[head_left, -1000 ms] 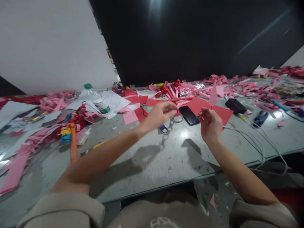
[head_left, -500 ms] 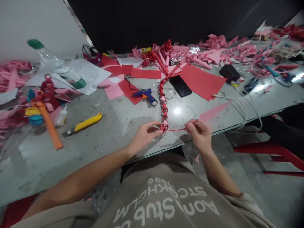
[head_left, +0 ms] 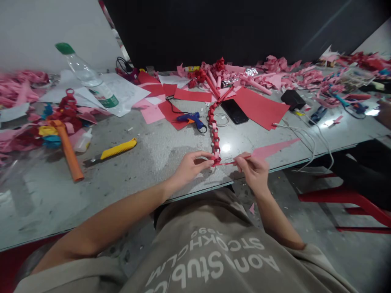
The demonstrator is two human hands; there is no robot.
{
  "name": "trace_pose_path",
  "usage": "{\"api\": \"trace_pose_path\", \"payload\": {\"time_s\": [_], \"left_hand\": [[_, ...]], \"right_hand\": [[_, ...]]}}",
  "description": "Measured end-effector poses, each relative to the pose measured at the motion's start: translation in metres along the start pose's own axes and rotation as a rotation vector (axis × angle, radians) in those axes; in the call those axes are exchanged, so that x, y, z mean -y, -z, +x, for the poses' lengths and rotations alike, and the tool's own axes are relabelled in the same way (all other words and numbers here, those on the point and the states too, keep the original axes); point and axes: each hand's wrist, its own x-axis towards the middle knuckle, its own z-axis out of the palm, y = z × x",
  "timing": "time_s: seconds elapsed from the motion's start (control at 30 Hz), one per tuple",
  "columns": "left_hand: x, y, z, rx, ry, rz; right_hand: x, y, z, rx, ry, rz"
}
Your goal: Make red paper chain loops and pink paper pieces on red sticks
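Observation:
A paper chain [head_left: 215,132] of red and pink links runs from the back of the table toward me. My left hand [head_left: 195,165] pinches its near end link between thumb and fingers. In my right hand [head_left: 253,169] a thin red paper strip [head_left: 226,163] is pinched, its free end reaching the last link. Whether the strip passes through that link I cannot tell. Beyond my right hand lies a pink paper piece [head_left: 275,149]. Left of the chain rests a blue glue gun [head_left: 193,119], and to its right a black phone [head_left: 234,111].
A yellow box cutter [head_left: 118,149], an orange tube [head_left: 69,154] and a tilted plastic bottle [head_left: 91,81] are on the left. Red paper sheets [head_left: 259,108] and crumpled pink scraps line the back. White cables [head_left: 311,142] hang over the right edge near a red chair [head_left: 345,197].
My right hand has moved slightly left, bringing the strip's tip to the chain's end link. My left hand keeps its pinch on that link. The view has shifted a little.

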Motion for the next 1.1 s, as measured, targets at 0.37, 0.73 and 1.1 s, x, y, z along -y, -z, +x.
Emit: {"api": "trace_pose_path", "payload": {"time_s": [0.37,0.73,1.1], "left_hand": [[-0.004,-0.001,-0.001,0.007,0.005,-0.015],[-0.004,0.002,-0.006,-0.131,-0.065,-0.131],[-0.008,0.005,-0.003,-0.046,-0.111,0.015]], "right_hand": [[0.01,-0.019,0.001,0.09,-0.122,0.075],[0.002,-0.038,0.019,0.194,-0.414,0.4],[0.003,-0.037,0.027,0.202,-0.491,0.572]]}}
